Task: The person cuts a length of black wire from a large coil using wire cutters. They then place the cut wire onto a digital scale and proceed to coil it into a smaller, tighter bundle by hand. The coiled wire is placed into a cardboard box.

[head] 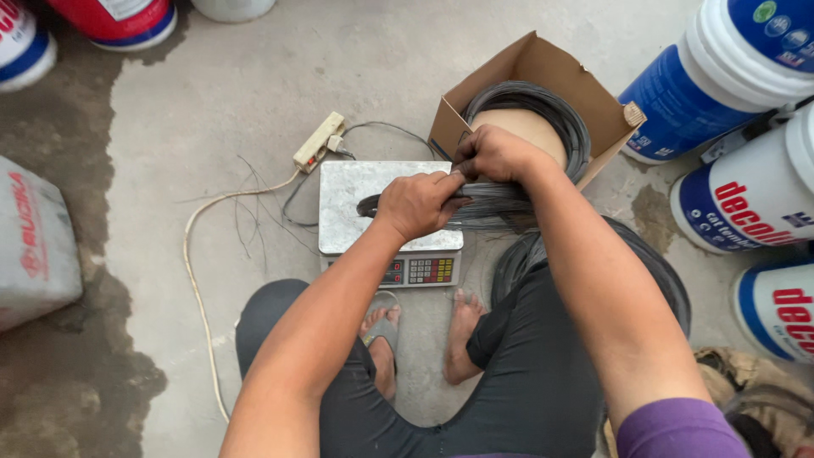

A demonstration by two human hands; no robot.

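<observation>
I squat on a concrete floor over a digital scale (352,191) with a steel platform and a keypad. My left hand (415,203) grips a bundle of thin dark wire (492,208) above the scale's right side. My right hand (496,153) clasps the same strands just beyond it, at the edge of an open cardboard box (543,68). A large coil of the dark wire (560,114) sits inside that box. Another dark coil (670,271) lies on the floor by my right knee.
A beige power strip (318,142) with a pale cord (199,280) lies left of the scale, with loose wire offcuts (250,212) beside it. Blue-and-white paint buckets (729,76) stand at right, red-and-white ones (114,19) at top left, a grey sack (34,237) at left.
</observation>
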